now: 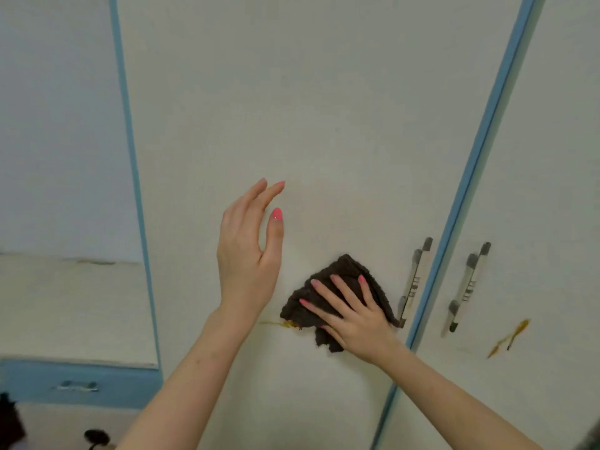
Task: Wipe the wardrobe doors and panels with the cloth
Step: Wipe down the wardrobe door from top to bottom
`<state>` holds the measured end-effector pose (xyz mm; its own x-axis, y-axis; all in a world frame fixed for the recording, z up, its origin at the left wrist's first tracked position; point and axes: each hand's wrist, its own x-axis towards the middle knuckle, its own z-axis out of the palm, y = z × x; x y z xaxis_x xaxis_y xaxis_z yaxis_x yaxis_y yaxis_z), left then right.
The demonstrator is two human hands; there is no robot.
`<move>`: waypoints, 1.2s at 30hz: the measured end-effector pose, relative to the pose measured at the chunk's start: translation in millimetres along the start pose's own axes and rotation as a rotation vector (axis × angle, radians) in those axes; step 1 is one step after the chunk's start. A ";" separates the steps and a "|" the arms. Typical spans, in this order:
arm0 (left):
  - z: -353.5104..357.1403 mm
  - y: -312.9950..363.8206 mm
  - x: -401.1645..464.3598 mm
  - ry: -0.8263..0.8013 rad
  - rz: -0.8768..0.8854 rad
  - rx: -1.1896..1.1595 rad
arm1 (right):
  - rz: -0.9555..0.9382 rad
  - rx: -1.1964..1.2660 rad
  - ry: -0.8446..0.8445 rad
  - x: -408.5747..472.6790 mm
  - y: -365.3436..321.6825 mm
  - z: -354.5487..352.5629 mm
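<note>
A white wardrobe door (308,108) with blue edging fills the view. My right hand (350,316) lies flat on a dark brown cloth (344,271) and presses it against the door, left of the door's handle (415,280). A thin yellow-orange smear (276,323) runs out from under the cloth's left edge. My left hand (250,251) is raised in front of the door, fingers straight and together, holding nothing. The neighbouring door (552,157) on the right has its own handle (467,284) and an orange smear (509,337).
A blue strip (480,151) divides the two doors. At the left is a recessed white shelf surface (71,306) above a blue drawer (78,384) with a small handle. Dark objects show at the bottom left corner (9,423).
</note>
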<state>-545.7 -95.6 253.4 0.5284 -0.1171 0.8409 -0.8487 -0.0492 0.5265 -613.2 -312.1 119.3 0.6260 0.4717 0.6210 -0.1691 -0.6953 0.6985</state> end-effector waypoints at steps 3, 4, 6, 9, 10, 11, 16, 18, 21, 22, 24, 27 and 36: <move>-6.1 -3.1 0.4 0.024 0.014 0.036 | -0.019 0.037 0.046 36.2 31.2 -16.3; -8.0 -4.4 -0.7 0.035 0.013 0.036 | 0.033 0.044 0.097 54.8 45.4 -24.5; -13.0 -7.6 -5.3 0.060 -0.003 0.026 | 0.217 0.041 0.191 94.8 70.5 -38.1; -22.9 -12.4 -16.0 0.089 -0.045 0.023 | 0.528 0.073 0.290 135.4 67.6 -43.4; -25.7 -14.1 -19.7 0.095 -0.052 0.025 | 0.553 0.101 0.296 135.4 53.5 -40.2; -30.3 -17.2 -23.0 0.100 -0.054 0.034 | 0.485 0.121 0.277 129.8 32.5 -32.7; -39.8 -27.6 -36.8 0.077 -0.087 0.071 | -0.206 0.186 0.044 75.0 -32.1 3.4; -41.1 -30.5 -39.3 0.090 -0.110 0.074 | -0.277 0.168 0.044 84.0 -25.7 4.5; -41.3 -33.3 -35.7 0.110 -0.140 0.063 | -0.157 0.128 0.119 124.9 6.6 -19.3; -41.6 -33.4 -34.1 0.122 -0.144 0.055 | -0.067 0.109 0.168 143.7 19.9 -27.7; -42.4 -32.4 -33.3 0.141 -0.148 0.044 | 0.149 0.048 0.259 180.9 34.4 -42.2; -46.4 -34.5 -38.8 0.161 -0.156 0.015 | 0.411 0.075 0.301 209.5 5.1 -38.0; -55.2 -39.3 -45.5 0.140 -0.152 -0.024 | -0.397 0.208 0.129 175.0 -87.4 5.1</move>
<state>-535.3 -33.5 201.4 0.6494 0.0290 0.7599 -0.7592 -0.0324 0.6500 -485.0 -171.6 165.1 0.5097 0.7774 0.3684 0.2288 -0.5353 0.8131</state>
